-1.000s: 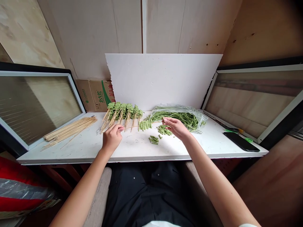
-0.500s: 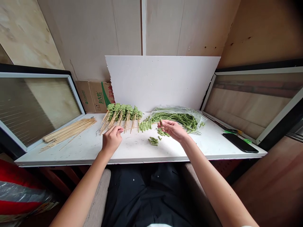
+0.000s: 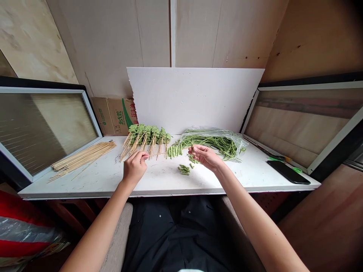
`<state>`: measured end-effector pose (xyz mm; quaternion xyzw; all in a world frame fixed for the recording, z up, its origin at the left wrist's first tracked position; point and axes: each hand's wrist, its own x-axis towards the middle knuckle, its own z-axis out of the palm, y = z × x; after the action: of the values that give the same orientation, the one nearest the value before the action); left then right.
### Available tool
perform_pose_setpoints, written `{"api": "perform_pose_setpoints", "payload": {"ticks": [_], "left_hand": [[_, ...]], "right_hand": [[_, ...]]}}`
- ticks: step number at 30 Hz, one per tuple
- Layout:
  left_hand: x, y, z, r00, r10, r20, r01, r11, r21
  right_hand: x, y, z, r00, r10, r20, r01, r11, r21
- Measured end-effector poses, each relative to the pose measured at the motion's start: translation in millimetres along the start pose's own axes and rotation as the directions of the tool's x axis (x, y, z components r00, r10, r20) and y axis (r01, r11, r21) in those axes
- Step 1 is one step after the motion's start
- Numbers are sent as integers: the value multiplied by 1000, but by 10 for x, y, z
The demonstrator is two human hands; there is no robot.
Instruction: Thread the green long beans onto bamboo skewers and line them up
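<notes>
My left hand (image 3: 135, 164) is closed on the blunt end of a thin wooden skewer (image 3: 157, 154). Several short pieces of green bean (image 3: 174, 151) sit side by side along it, crosswise to the stick. At the skewer's other end, my right hand (image 3: 206, 155) pinches one more bean piece (image 3: 193, 149) between thumb and fingers; whether the tip has pierced it I cannot tell. Below the right hand lie loose cut bean pieces (image 3: 184, 169), with more partly hidden under its fingers. Behind my left hand rests a pile of filled bean skewers (image 3: 149, 133).
Bare wooden skewers (image 3: 82, 156) lie in a bundle on the left of the white table (image 3: 113, 190). Long green beans in a clear plastic bag (image 3: 221, 143) are at the back right. A black phone (image 3: 288, 172) lies far right; a cardboard box (image 3: 115, 116) stands back left.
Hardly anything differs. The bean piece in my right hand's fingers has turned slightly, close to the skewer's end. My left hand keeps its hold on the skewer.
</notes>
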<state>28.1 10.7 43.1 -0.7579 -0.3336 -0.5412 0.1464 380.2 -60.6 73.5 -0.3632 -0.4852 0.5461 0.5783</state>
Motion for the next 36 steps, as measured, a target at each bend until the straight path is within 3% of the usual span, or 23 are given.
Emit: {"api": "perform_pose_setpoints", "payload": {"ticks": [10, 19, 29, 36], "left_hand": [[-5, -4, 3, 1000, -5, 13, 5, 1000, 12], [4, -5, -18, 1000, 10, 15, -11, 999, 36], [23, -11, -53, 998, 55, 21, -56, 996, 67], [34, 10, -71, 996, 90, 9, -90, 995, 52]], "right_hand": [[19, 31, -16, 1000, 10, -18, -10, 1000, 9], [10, 33, 52, 992, 44, -117, -42, 999, 21], [7, 56, 83, 978, -16, -206, 1, 998, -71], [0, 55, 119, 982, -11, -191, 0, 998, -57]]}}
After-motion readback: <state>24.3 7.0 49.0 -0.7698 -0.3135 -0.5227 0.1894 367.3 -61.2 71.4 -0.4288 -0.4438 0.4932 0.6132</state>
